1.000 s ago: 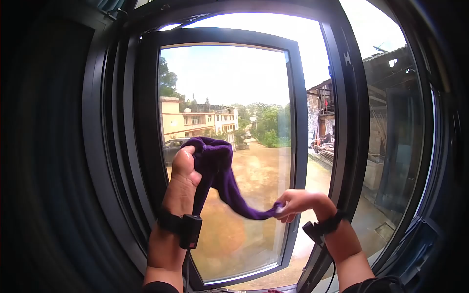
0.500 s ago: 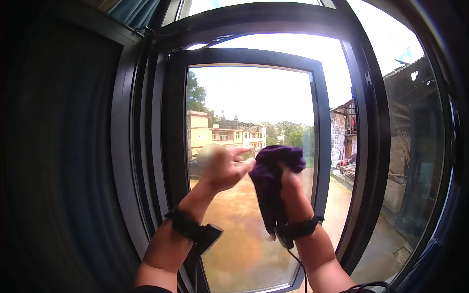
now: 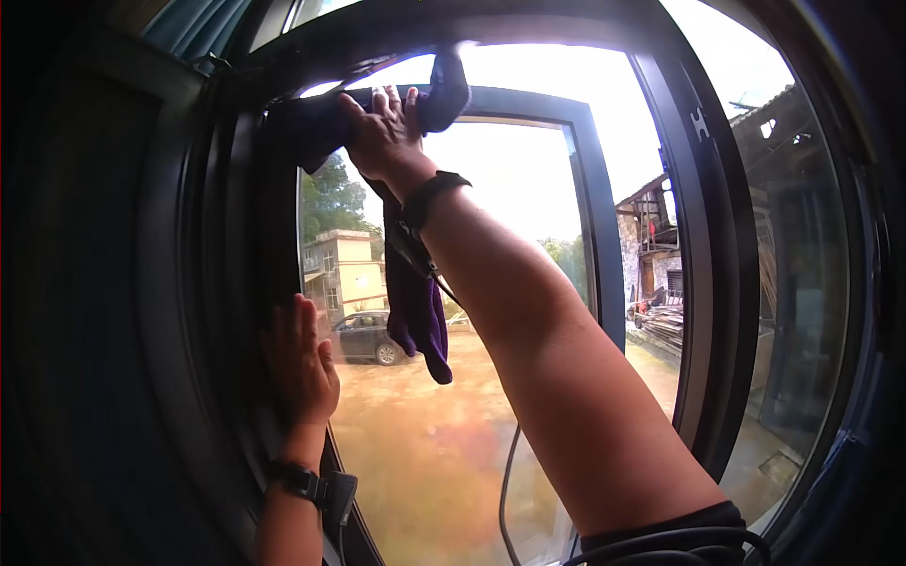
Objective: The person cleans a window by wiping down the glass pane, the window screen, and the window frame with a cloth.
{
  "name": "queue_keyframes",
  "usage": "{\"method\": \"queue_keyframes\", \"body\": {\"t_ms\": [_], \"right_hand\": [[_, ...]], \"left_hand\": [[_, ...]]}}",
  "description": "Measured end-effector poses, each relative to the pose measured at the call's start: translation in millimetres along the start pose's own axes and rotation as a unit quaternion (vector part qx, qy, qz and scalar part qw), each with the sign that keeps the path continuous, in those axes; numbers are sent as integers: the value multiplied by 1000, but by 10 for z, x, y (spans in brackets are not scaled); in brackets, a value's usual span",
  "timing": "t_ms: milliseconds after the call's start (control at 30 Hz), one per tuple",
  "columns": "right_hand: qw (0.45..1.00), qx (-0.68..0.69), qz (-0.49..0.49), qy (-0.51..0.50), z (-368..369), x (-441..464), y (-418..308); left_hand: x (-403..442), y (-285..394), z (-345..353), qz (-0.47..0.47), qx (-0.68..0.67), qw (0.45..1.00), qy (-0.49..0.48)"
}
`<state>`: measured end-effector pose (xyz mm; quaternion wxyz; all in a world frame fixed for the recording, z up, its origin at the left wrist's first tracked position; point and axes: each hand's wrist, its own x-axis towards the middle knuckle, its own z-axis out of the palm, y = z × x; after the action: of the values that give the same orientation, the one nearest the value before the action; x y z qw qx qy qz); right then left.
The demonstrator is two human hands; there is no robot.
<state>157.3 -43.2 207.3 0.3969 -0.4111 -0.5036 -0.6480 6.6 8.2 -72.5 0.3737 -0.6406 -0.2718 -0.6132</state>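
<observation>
A dark-framed window sash (image 3: 578, 141) stands ajar in front of me. My right hand (image 3: 387, 141) reaches up to its upper left corner and presses a purple cloth (image 3: 415, 307) against the top of the frame, fingers spread over the fabric. One part of the cloth sticks out to the right of the hand, and a long end hangs down before the glass (image 3: 444, 415). Lower down, my left hand (image 3: 307, 368) lies open with straight fingers along the sash's left side and holds nothing. Deep shadow hides part of that hand's edge and the frame there.
Around the sash runs a dark outer frame (image 3: 727, 311). Black straps sit on both wrists, and a thin cable (image 3: 506, 481) hangs near my right arm. A blue curtain (image 3: 193, 33) shows at upper left. Outside are a parked car (image 3: 363, 338), a building (image 3: 351, 264) and stacked wood (image 3: 661, 316).
My right hand has moved up and left with the purple cloth to the sash's top corner. My left hand has moved down and left onto the side of the frame. The view has shifted left.
</observation>
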Motion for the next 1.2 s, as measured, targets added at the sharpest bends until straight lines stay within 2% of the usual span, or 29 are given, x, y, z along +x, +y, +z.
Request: {"method": "queue_keyframes", "body": {"t_ms": [33, 100, 167, 267, 300, 333, 433, 467, 500, 567, 600, 633, 700, 767, 833, 900, 933, 967, 1000, 1033, 1067, 1100, 1133, 1167, 1200], "right_hand": [[1000, 15, -10, 21, -35, -12, 93], [999, 2, 8, -35, -176, 2, 344], [993, -110, 17, 33, -147, -61, 705], [990, -103, 94, -23, -527, -258, 1252], [972, -175, 146, -54, -571, -302, 1466], [956, -247, 155, 2, -512, -351, 1855], [935, -194, 296, -28, -990, -752, 2195], [962, -117, 245, -43, -1012, -838, 2494], [939, -39, 337, -46, -1202, -929, 2290], [981, 11, 194, 21, -1185, -1039, 2452], [974, -5, 229, 0, -1239, -1270, 2412], [959, 37, 267, 85, -1106, -1413, 2471], [986, -33, 14, 160, -1109, -1646, 2563], [967, 71, 172, 172, -1167, -2023, 2260], [990, -79, 47, 106, -1363, -2386, 2044], [980, -30, -5, 197, -1422, -2913, 1743], [977, -139, -12, 159, -1490, -3198, 1569], [986, -122, 51, 102, -1550, -3555, 1374], [978, -168, 92, 85, -1527, -4034, 1272], [979, -186, 66, 49, -1634, -4294, 1069], [976, -151, 141, -69, -1740, -4548, 919], [948, -153, 199, -195, -1878, -4632, 764], [928, -163, 219, -253, -1892, -4762, 712], [945, -102, 259, -170, -1742, -5077, 790], [901, 155, 405, 8, -1648, -5151, 824]], "left_hand": [[-9, -12, -6, 5, -6, 1000, -7], [-21, -62, 4, -1, 16, 1000, -19], [-38, -93, -15, 7, 30, 999, -19], [-57, -110, 30, -13, 50, 999, 16], [-64, -109, 29, -12, 46, 999, 12], [-65, -109, 33, -17, 53, 998, 12], [-55, -101, 33, -26, 61, 998, 5], [-58, -117, 40, -21, 65, 998, 11], [-61, -127, 49, -17, 69, 997, 17], [-58, -118, 53, -11, 66, 998, 15], [-61, -125, 53, -9, 62, 998, 21], [-55, -130, 57, -11, 58, 998, 30], [-54, -125, 50, -11, 55, 998, 28], [-46, -114, 30, -13, 54, 998, 28], [-46, -123, 30, -11, 54, 998, 22], [-51, -130, 23, -11, 56, 998, 18], [-47, -120, 11, -13, 53, 998, 20], [-41, -114, -2, -15, 50, 998, 23], [-43, -113, -7, -14, 50, 998, 25], [-41, -109, -9, -15, 51, 998, 26], [-36, -108, -6, -18, 47, 998, 28], [-43, -107, -14, -20, 45, 998, 31], [-43, -103, -12, -27, 40, 998, 33], [-40, -116, 16, -28, 26, 998, 47], [-41, -117, 33, -31, 22, 998, 52]]}}
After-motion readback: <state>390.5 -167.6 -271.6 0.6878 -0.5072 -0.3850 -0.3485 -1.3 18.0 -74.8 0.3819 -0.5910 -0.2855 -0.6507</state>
